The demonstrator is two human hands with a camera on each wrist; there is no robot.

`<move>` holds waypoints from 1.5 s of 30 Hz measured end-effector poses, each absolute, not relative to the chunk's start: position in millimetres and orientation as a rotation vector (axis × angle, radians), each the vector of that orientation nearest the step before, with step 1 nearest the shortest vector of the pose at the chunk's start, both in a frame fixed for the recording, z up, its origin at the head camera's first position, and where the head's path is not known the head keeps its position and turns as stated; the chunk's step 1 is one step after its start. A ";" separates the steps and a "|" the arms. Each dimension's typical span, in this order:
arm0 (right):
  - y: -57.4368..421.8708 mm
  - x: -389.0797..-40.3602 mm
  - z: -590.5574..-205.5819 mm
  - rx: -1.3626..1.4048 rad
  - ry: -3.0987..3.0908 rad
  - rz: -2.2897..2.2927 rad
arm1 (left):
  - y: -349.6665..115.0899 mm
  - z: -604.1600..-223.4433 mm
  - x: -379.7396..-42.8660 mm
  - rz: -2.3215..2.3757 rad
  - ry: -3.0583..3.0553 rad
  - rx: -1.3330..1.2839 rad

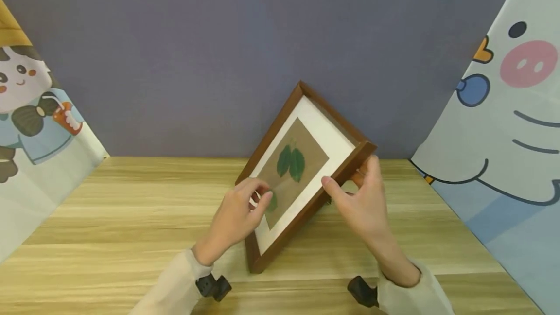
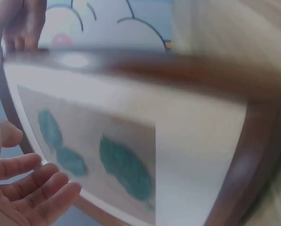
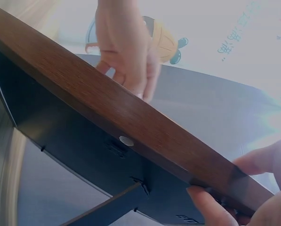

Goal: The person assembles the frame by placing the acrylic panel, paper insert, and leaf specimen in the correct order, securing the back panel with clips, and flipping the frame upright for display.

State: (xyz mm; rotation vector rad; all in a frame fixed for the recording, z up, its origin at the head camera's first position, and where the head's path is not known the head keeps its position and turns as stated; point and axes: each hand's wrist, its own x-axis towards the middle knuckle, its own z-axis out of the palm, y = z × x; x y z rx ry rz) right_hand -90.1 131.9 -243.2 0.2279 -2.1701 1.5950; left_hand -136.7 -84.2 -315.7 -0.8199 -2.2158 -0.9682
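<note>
A brown wooden picture frame (image 1: 302,217) stands tilted on one corner, its front turned up. Behind its glazing lie pressed green leaves (image 1: 297,164) on a brown panel with a white border. My right hand (image 1: 363,208) pinches the frame's right edge, thumb at the front and fingers behind. Over the lower left of the picture, my left hand (image 1: 236,215) hovers with loosely bent fingers. The left wrist view shows those fingers (image 2: 46,188) holding nothing. From the right wrist, the black backing (image 3: 65,122) and a support leg (image 3: 107,205) sticking out are visible.
The frame's low corner is on or just above a light wood-grain table (image 1: 131,218); contact is hard to tell. A grey-purple panel (image 1: 197,62) rises behind. Cartoon-printed panels stand at the left (image 1: 43,183) and right (image 1: 503,159).
</note>
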 end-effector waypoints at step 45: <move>177.0 -101.0 -233.1 0.405 -2.330 1.755 | -136.7 -344.3 -213.8 -1.480 -2.514 -0.384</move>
